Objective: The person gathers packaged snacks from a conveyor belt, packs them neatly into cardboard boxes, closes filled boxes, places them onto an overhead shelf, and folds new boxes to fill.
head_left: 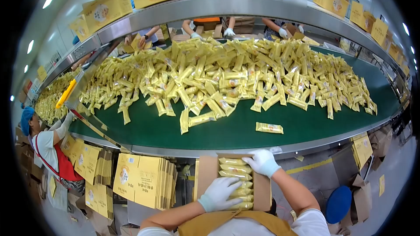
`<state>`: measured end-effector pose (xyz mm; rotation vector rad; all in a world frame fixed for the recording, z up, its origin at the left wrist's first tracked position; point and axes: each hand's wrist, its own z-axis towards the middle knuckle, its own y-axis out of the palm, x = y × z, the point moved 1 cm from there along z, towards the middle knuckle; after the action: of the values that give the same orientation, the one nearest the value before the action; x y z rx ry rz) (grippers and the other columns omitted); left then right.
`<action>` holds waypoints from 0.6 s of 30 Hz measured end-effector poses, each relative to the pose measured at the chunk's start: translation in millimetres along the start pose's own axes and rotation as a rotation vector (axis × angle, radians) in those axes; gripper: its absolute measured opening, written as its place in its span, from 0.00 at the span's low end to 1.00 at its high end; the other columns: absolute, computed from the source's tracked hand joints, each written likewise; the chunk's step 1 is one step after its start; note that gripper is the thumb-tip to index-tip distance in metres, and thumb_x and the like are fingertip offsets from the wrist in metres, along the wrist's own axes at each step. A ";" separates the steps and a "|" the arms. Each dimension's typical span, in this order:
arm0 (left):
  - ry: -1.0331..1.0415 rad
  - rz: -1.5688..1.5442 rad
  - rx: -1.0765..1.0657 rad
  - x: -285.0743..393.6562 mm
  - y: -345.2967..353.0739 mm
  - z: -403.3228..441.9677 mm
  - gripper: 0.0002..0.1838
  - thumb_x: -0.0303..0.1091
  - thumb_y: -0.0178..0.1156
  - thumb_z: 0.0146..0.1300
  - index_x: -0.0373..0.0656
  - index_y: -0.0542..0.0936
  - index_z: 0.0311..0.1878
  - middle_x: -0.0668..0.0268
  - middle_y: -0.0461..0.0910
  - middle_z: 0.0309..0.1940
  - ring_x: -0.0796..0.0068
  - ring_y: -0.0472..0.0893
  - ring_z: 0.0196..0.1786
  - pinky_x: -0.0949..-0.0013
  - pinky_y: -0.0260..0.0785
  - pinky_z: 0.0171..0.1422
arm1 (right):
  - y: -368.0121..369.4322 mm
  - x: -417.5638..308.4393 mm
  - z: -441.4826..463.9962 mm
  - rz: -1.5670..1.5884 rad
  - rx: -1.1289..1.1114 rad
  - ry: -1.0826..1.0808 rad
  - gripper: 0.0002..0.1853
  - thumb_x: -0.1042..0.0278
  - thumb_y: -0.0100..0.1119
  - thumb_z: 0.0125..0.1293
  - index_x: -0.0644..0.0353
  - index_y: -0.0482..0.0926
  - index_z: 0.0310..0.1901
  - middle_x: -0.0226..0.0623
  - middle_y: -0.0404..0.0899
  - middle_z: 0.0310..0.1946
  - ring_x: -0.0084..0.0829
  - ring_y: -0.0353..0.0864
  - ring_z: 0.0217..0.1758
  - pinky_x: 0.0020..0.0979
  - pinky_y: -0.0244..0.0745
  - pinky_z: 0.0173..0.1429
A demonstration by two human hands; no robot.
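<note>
An open brown carton (207, 175) is seen at bottom centre, holding a row of glossy yellow packets (234, 168). These are partly covered by the left hand (220, 194), fingers spread; the carton's upper-right corner is overlapped by the right hand (263, 162), whose grip cannot be told.

One head-worn wide-angle view, forward and down from close above the carton (207, 175), across the green belt (218, 138).

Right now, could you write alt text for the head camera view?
A person's gloved left hand lies over wrapped yellow packets in an open carton, the gloved right hand at its far right corner. Beyond, similar packets lie heaped on a green belt.
</note>
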<state>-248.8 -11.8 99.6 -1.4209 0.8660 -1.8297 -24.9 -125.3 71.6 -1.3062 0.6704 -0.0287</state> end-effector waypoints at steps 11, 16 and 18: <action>-0.533 -0.289 0.452 -128.1 58.6 -71.5 0.28 0.17 0.51 0.67 0.35 0.69 0.71 0.57 0.81 0.56 0.71 0.84 0.50 0.70 0.78 0.54 | -60.8 22.5 -24.8 0.009 0.467 0.425 0.13 0.56 0.62 0.68 0.56 0.88 0.35 0.47 0.85 0.29 0.50 0.85 0.34 0.45 0.80 0.40; -0.586 -1.568 0.233 -131.8 110.9 -9.3 0.52 0.28 0.68 0.63 0.43 0.44 0.82 0.49 0.64 0.73 0.56 0.75 0.68 0.60 0.70 0.71 | -78.0 39.1 -9.0 -0.078 -0.053 0.397 0.22 0.52 0.52 0.74 0.64 0.85 0.35 0.55 0.83 0.29 0.57 0.84 0.33 0.49 0.79 0.39; -0.497 -1.842 0.376 -169.2 141.8 2.0 0.54 0.30 0.68 0.65 0.44 0.39 0.82 0.49 0.62 0.74 0.55 0.73 0.70 0.58 0.67 0.74 | -86.9 33.6 -8.8 0.136 0.075 0.270 0.22 0.53 0.50 0.74 0.66 0.83 0.36 0.56 0.84 0.32 0.58 0.83 0.35 0.49 0.79 0.41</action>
<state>-199.6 46.0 -107.7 -2.3975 -1.5236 -2.1388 28.3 -171.1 133.6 -1.1928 0.9780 -0.1203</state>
